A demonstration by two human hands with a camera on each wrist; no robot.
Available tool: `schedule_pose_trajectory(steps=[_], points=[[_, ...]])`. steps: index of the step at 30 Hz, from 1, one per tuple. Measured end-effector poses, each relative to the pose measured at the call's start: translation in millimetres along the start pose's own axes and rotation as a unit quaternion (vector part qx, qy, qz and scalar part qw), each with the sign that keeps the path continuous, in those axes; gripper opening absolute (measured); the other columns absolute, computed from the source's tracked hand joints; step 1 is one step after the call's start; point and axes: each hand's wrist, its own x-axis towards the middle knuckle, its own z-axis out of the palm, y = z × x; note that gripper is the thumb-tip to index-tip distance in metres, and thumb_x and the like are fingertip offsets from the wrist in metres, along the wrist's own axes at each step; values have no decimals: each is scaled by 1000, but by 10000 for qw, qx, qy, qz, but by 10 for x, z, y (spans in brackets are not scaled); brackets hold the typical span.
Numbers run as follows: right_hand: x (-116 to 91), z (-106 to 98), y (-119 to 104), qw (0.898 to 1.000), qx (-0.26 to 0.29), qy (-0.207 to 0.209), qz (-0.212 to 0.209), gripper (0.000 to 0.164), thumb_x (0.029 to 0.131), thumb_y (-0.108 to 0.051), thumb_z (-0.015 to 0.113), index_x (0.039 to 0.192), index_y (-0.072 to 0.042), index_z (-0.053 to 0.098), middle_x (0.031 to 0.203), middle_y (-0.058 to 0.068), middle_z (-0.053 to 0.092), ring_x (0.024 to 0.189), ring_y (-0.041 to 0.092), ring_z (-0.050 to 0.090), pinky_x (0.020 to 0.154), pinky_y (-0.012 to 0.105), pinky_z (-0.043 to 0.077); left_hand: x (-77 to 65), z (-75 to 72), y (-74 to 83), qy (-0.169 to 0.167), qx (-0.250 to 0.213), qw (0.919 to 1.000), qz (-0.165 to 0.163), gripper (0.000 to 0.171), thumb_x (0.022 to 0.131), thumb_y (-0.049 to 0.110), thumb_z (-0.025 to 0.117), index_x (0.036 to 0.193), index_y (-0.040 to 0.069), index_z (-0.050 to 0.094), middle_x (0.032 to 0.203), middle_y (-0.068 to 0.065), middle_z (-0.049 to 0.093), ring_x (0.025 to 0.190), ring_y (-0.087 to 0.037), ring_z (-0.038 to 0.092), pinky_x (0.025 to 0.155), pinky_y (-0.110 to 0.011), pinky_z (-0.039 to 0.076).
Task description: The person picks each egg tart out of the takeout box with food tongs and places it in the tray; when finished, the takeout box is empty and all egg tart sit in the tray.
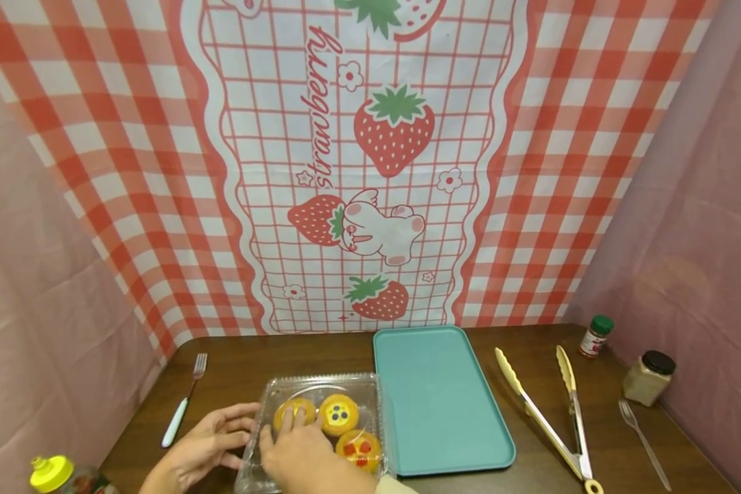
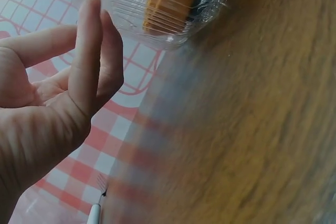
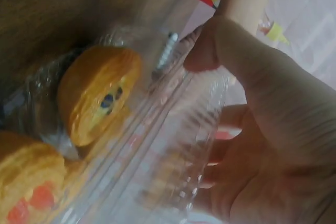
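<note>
A clear plastic box (image 1: 321,381) of round yellow tarts stands at the front of the table. One tart (image 1: 338,414) has dark blue dots on top, another (image 1: 358,449) red pieces, and a third is partly behind my right fingers. My right hand (image 1: 305,453) lies over the box's left half, fingers spread; in the right wrist view its thumb (image 3: 202,59) is at the clear plastic. Beside the box's left edge is my left hand (image 1: 213,439), fingers loosely bent, with a fingertip (image 2: 92,6) overlapping the plastic in the left wrist view.
Right of the box lies a teal tray (image 1: 438,405). Tongs (image 1: 549,425), a fork (image 1: 645,446), a green-capped shaker (image 1: 595,336) and a black-lidded jar (image 1: 650,378) are at the right. Leftward are a light-handled fork (image 1: 175,420) and a yellow-capped bottle (image 1: 52,473).
</note>
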Motion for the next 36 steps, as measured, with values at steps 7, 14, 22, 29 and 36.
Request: schedule_pose_trajectory(steps=[7, 14, 22, 29, 36], points=[[46, 65, -106, 9995, 184, -58, 255, 66, 94, -53, 57, 152, -28, 38, 145, 14, 47, 132, 33, 46, 90, 50, 54, -27, -48, -18, -255, -494, 9984, 58, 42, 99, -4, 51, 140, 7, 48, 114, -8, 57, 95, -16, 62, 76, -29, 60], [116, 88, -165, 9967, 544, -476, 380, 80, 86, -60, 62, 155, -41, 26, 149, 15, 43, 135, 32, 43, 95, 53, 51, -77, -94, -22, -769, -473, 9957, 226, 44, 101, -6, 42, 142, 11, 45, 117, -9, 56, 102, -22, 63, 81, -34, 60], [124, 61, -155, 9990, 117, -359, 248, 77, 80, -68, 65, 145, -45, 32, 144, 20, 48, 129, 36, 49, 86, 53, 56, -45, -87, -34, -1103, -545, 9916, 403, 49, 101, -7, 40, 144, 17, 43, 118, -7, 53, 103, -22, 63, 82, -38, 60], [123, 33, -188, 9995, 62, -261, 151, 46, 89, -61, 58, 129, -42, 44, 138, 23, 52, 124, 40, 53, 79, 51, 59, -11, -80, -67, -1448, -892, 9835, 617, 59, 96, -15, 40, 145, 17, 42, 118, -5, 55, 99, -17, 63, 81, -35, 60], [117, 54, -223, 9995, 104, -147, 260, 39, 87, -68, 52, 110, -39, 41, 136, 22, 54, 120, 39, 55, 77, 52, 59, 35, -18, -46, -1202, -611, 9889, 620, 56, 94, -14, 43, 142, 17, 44, 109, -1, 55, 86, -9, 61, 74, -29, 59]])
